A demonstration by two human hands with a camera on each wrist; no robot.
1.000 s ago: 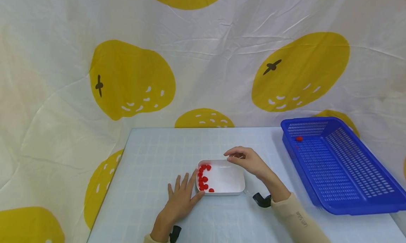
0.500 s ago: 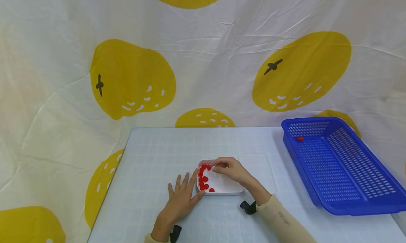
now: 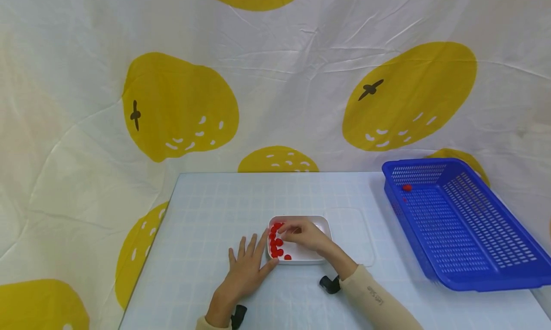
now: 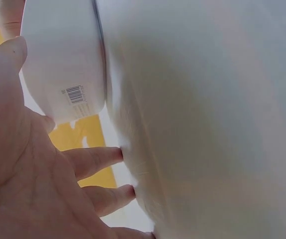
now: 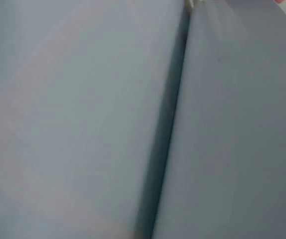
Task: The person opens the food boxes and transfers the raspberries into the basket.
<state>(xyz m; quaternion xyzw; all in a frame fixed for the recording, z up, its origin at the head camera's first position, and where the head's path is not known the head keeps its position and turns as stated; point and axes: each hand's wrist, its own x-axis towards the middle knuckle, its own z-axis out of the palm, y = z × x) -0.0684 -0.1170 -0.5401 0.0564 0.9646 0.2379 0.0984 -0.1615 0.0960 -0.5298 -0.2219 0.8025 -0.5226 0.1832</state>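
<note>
A shallow white box (image 3: pixel 304 260) lies in the middle of the table, with several small red pieces (image 3: pixel 273 243) gathered along its left side. My left hand (image 3: pixel 244 271) rests flat beside it, fingers spread, index finger at its left wall and thumb at the near left corner. In the left wrist view, the fingers stand next to the box's barcode label (image 4: pixel 74 94). My right hand (image 3: pixel 306 234) reaches into the box from the right, fingers bent and tips close together over the far left red pieces, partly hiding them. I cannot tell whether it pinches anything.
A clear flat lid-like sheet (image 3: pixel 352 234) lies just right of the box. Farther right stands a blue perforated basket (image 3: pixel 456 286) with a red piece (image 3: pixel 406 188) in its far left corner. Behind the table (image 3: pixel 215 201) hangs a white cloth (image 3: pixel 288 105) printed with yellow fruit.
My right hand has moved left and down from over the box's far right rim to the red pieces, uncovering the clear sheet. The left hand has stayed still beside the box.
</note>
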